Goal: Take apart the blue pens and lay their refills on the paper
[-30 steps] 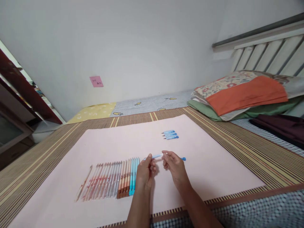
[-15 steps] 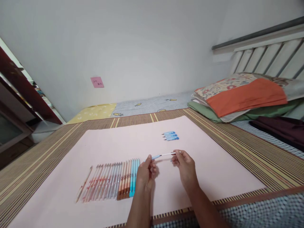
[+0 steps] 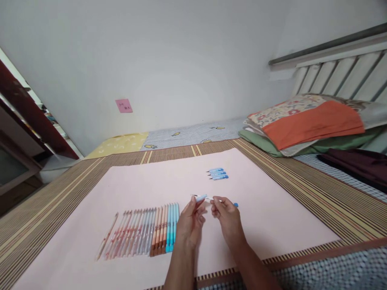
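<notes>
My left hand (image 3: 188, 223) pinches a short pale-blue pen barrel (image 3: 201, 197) over the pink sheet. A thin dark tip pokes out beyond its left end. My right hand (image 3: 227, 217), fingers closed, grips a thin white pen refill (image 3: 209, 197) that meets the barrel's right end. A blue piece (image 3: 236, 205) shows past the right hand's knuckles; whether it is held or lying on the sheet I cannot tell. Farther back lie three short blue pens (image 3: 218, 174) with dark points facing left. To the left of my hands runs a row of pens (image 3: 142, 231), clear, brown and turquoise.
The pink sheet (image 3: 272, 225) covers much of a striped mat (image 3: 302, 193). Folded bedding (image 3: 317, 125) is stacked at the right beside a white slatted headboard (image 3: 347, 72). Dark cloth (image 3: 353, 165) lies below it. A pink note (image 3: 123, 106) is stuck on the wall.
My right hand has moved left, closer to my left hand. The white refill's exposed length between them is shorter, and a dark tip now sticks out left of the barrel.
</notes>
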A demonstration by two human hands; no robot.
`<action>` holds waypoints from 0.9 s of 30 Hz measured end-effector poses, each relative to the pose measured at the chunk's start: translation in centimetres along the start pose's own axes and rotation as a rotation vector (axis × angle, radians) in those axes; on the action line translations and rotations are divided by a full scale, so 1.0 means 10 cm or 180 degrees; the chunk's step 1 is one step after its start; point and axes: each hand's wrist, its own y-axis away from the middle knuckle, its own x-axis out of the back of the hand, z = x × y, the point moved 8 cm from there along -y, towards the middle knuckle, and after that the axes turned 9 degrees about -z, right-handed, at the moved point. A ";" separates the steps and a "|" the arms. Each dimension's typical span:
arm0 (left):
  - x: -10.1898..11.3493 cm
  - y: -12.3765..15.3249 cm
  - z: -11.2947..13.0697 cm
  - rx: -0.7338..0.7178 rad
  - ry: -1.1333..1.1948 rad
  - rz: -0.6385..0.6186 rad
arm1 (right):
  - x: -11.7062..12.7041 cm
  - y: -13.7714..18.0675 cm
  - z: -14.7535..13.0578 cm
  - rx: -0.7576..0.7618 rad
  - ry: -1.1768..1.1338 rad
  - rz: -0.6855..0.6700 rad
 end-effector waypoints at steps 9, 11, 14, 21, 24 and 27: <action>-0.19 0.01 -0.01 -0.0172 0.0013 -0.0508 | -0.14 0.09 0.07 -0.0294 -0.0821 -0.0333; -0.21 0.01 0.00 -0.0193 -0.0004 -0.0532 | -0.15 0.09 0.10 -0.0294 -0.0874 -0.0383; -0.21 0.02 0.00 -0.0219 -0.0047 -0.0514 | -0.15 0.10 0.14 -0.0298 -0.0835 -0.0399; -0.21 0.01 0.00 -0.0237 -0.0072 -0.0559 | -0.15 0.10 0.15 -0.0335 -0.0847 -0.0416; -0.21 0.00 -0.01 -0.0257 -0.0048 -0.0583 | -0.14 0.09 0.16 -0.0338 -0.0864 -0.0404; -0.21 0.00 -0.01 -0.0233 -0.0078 -0.0602 | -0.14 0.10 0.16 -0.0341 -0.0896 -0.0395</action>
